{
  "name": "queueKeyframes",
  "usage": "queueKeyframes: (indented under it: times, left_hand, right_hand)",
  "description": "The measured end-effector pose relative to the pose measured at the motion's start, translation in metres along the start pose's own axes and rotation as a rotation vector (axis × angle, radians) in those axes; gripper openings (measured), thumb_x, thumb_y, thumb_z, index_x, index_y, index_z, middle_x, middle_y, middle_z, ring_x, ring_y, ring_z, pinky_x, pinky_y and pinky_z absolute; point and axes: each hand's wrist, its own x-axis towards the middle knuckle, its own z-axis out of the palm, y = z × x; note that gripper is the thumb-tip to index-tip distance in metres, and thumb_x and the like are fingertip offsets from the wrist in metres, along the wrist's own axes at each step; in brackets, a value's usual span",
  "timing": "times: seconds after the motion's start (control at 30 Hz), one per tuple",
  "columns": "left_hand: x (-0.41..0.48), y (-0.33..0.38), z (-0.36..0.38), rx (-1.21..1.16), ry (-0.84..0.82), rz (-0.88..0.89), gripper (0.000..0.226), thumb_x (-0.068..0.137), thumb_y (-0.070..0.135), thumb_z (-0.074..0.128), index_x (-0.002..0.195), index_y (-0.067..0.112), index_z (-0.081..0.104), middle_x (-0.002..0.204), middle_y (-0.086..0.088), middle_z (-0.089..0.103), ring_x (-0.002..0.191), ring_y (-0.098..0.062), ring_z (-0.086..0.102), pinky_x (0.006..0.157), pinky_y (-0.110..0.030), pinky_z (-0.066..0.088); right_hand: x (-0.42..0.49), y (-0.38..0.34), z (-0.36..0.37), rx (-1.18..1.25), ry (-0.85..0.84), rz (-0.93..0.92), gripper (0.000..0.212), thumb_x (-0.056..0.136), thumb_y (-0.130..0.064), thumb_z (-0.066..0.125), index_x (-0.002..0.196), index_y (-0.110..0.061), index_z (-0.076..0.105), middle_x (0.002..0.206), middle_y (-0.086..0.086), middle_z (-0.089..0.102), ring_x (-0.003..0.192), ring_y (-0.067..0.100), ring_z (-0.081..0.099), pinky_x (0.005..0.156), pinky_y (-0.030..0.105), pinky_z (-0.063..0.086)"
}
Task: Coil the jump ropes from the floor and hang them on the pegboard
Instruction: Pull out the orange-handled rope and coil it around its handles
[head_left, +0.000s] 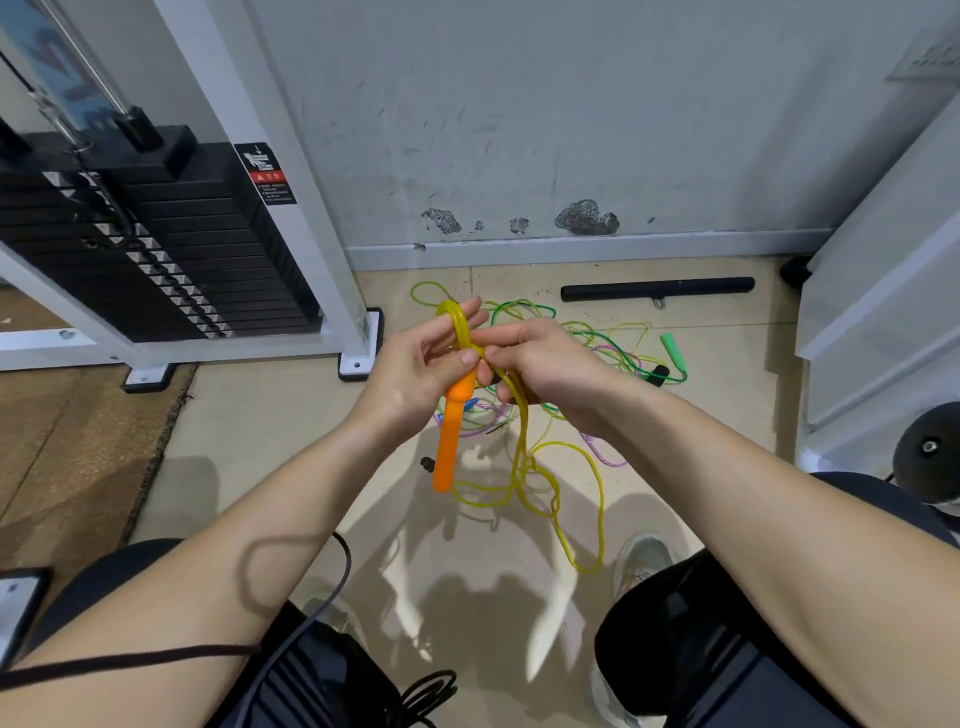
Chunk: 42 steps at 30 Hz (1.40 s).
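Observation:
A yellow jump rope (524, 467) with an orange handle (450, 441) is in my hands above the floor. My left hand (415, 364) pinches the rope at the top of the handle, with a loop of rope round its raised fingers. My right hand (540, 364) pinches the same rope right beside it. The handle hangs down and the rest of the rope trails in loose loops to the floor. Behind my hands lies a tangle of green and purple ropes (597, 338), with a green handle (672, 349) at its right. No pegboard is in view.
A weight-stack machine (156, 249) with a white frame stands at the left. A black bar (657, 289) lies by the wall. White furniture (883, 312) fills the right side. A dumbbell end (930, 447) sits at the right. My knees and shoes are below.

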Motion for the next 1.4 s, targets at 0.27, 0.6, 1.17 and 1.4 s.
queueKeyframes:
  times: [0.27, 0.6, 1.17, 1.4]
  left_hand:
    - [0.0, 0.007, 0.016, -0.055, 0.196, 0.022, 0.024, 0.102, 0.0, 0.045, 0.124, 0.003, 0.053, 0.106, -0.011, 0.068, 0.071, -0.02, 0.07, 0.068, -0.037, 0.061]
    - [0.011, 0.002, 0.014, 0.286, 0.429, 0.193, 0.022, 0.097, 0.004, 0.046, 0.108, 0.015, 0.061, 0.096, 0.004, 0.069, 0.087, -0.01, 0.066, 0.079, -0.024, 0.051]
    - [0.032, 0.024, -0.02, -0.894, 0.539, -0.484, 0.022, 0.104, 0.026, 0.047, 0.09, 0.009, 0.049, 0.086, -0.016, 0.064, 0.08, -0.03, 0.064, 0.087, -0.047, 0.052]
    - [0.031, 0.02, -0.031, -0.719, 0.465, -0.515, 0.019, 0.094, 0.029, 0.066, 0.105, 0.013, 0.065, 0.095, -0.011, 0.072, 0.072, -0.017, 0.065, 0.063, -0.029, 0.055]
  right_hand:
    - [0.0, 0.001, 0.008, 0.29, 0.043, -0.104, 0.025, 0.099, 0.008, 0.042, 0.122, 0.006, 0.051, 0.08, 0.007, 0.066, 0.054, 0.014, 0.047, 0.055, 0.025, 0.04]
    - [-0.017, -0.009, 0.021, 0.214, 0.187, 0.006, 0.009, 0.104, -0.019, 0.048, 0.108, -0.017, 0.055, 0.069, 0.008, 0.067, 0.055, 0.019, 0.06, 0.053, 0.025, 0.049]
    - [-0.006, 0.046, 0.048, -0.222, 0.255, -0.115, 0.024, 0.099, -0.033, 0.054, 0.08, -0.026, 0.067, 0.053, -0.025, 0.053, 0.061, 0.003, 0.048, 0.061, 0.025, 0.034]
    - [-0.004, 0.041, 0.024, -0.22, 0.068, -0.171, 0.022, 0.098, -0.03, 0.062, 0.087, -0.014, 0.072, 0.061, -0.019, 0.055, 0.06, -0.003, 0.05, 0.063, 0.016, 0.038]
